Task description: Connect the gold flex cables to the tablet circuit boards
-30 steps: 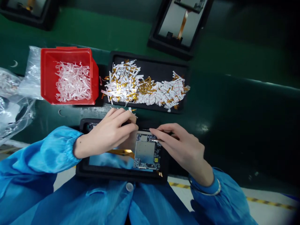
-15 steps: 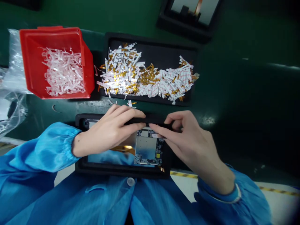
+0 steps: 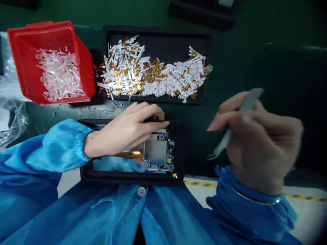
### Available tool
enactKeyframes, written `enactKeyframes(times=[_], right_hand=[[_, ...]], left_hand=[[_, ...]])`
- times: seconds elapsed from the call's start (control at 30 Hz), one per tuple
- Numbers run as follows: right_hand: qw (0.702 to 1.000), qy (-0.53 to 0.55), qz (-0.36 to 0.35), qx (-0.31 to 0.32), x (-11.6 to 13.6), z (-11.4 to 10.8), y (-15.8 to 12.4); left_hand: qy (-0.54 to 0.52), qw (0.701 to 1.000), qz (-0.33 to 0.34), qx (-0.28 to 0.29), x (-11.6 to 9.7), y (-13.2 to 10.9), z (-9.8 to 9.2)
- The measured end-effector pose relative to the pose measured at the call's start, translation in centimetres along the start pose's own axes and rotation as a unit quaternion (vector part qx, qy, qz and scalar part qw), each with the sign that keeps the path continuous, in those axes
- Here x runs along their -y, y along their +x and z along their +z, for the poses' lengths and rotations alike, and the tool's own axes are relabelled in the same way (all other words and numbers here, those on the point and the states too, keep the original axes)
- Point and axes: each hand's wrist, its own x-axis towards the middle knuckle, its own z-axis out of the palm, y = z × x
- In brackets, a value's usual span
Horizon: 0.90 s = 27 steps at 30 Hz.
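A black tray (image 3: 87, 175) lies at the table's near edge and holds a device with a bare circuit board (image 3: 159, 153) and an orange flex cable (image 3: 129, 155). My left hand (image 3: 127, 131) rests on the tray's far rim, fingers stretched over the top of the board. My right hand (image 3: 258, 139) is lifted to the right of the tray, blurred, with its fingers closed round metal tweezers (image 3: 231, 131) that point down and left.
A black tray (image 3: 163, 44) heaped with white and gold flex strips (image 3: 150, 75) lies beyond the device. A red bin (image 3: 17, 61) of white backing strips (image 3: 57, 75) stands at the left, beside clear plastic bags (image 3: 10, 112). Another dark tray (image 3: 204, 12) sits at the far edge.
My right hand has lifted off the device and swung out to the right, with tweezers showing in it. My left hand stays on the tray's far rim. The view has tilted downward.
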Motion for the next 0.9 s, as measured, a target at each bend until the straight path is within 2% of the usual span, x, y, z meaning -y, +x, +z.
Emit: enactKeyframes(times=[0.1,0.17,0.27,0.4,0.53,0.67,0.9], right_hand=[[0.99,0.032,0.124,0.051,-0.8,1.0,0.0],[0.979,0.079,0.166,0.093,-1.2,1.6,0.1],[0.976,0.098,0.164,0.107,-1.4,2.0,0.2],[0.981,0.097,0.146,0.086,-1.3,2.3,0.0],[0.979,0.098,0.163,0.078,-1.4,2.4,-0.1],[0.977,0.098,0.179,0.068,-1.4,2.3,0.1],[0.973,0.092,0.188,0.095,-1.2,2.5,0.3]], left_hand=[[0.043,0.998,0.042,-0.008,-0.1,-0.2,0.4],[0.06,0.997,0.053,-0.009,-0.2,-0.5,0.5],[0.029,0.999,0.037,-0.019,-0.3,-0.6,0.5],[-0.001,0.999,0.028,-0.035,-0.1,-0.5,0.5],[0.053,0.997,0.042,-0.031,-0.2,-0.5,0.2],[0.137,0.986,0.09,-0.016,-0.4,-0.6,0.2],[0.13,0.988,0.077,-0.02,-0.3,-0.7,0.2]])
